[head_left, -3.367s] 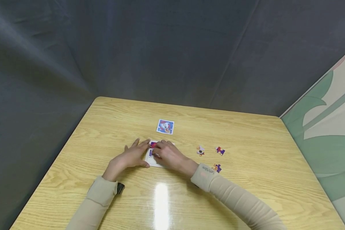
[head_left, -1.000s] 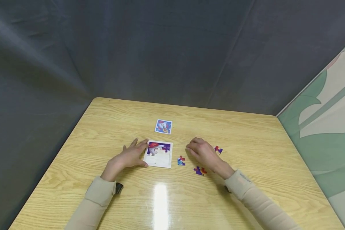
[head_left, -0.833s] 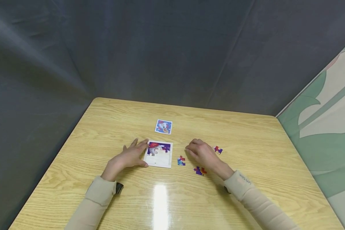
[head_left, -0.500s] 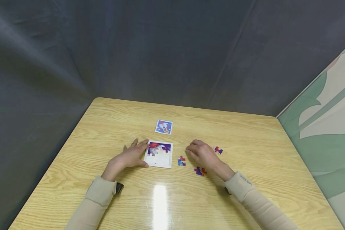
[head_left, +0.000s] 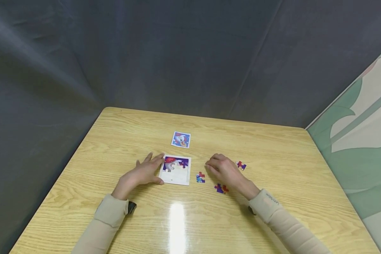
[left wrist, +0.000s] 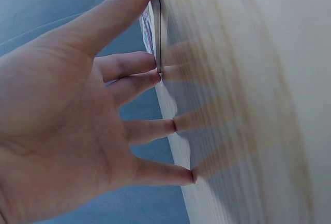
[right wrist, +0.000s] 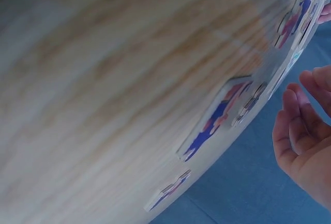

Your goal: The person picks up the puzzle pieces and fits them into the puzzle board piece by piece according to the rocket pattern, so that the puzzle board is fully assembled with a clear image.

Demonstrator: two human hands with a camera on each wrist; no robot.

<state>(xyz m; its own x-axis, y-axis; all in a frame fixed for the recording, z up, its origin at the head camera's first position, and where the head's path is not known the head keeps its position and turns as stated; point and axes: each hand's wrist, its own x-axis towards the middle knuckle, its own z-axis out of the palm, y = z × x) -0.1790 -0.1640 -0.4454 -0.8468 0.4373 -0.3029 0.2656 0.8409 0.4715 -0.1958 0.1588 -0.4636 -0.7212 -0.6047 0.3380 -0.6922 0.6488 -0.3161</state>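
My left hand (head_left: 139,173) lies with spread fingers at the left side of a white puzzle tray (head_left: 179,179). Its thumb and foremost fingertips touch the tray edge; in the left wrist view the other fingertips (left wrist: 183,174) touch the table. Joined pieces fill the top and upper left of the tray. My right hand (head_left: 225,171) hovers low over the table to the tray's right, fingers loosely bent. In the right wrist view nothing shows between its fingers (right wrist: 295,125). Around it lie a blue-and-red puzzle piece (head_left: 200,177), a purple-and-red piece (head_left: 220,188) and a small red-and-purple piece (head_left: 241,165).
Behind the tray lies a small square picture card (head_left: 181,140) with a white character on blue. Another puzzle piece (right wrist: 251,102), seen in the right wrist view, seems hidden under the right hand in the head view. A dark curtain (head_left: 190,60) hangs behind the wooden table (head_left: 273,158).
From over the tray, my right hand has moved right to the loose pieces, uncovering the tray's joined pieces. Over the last second both hands have stayed almost still.
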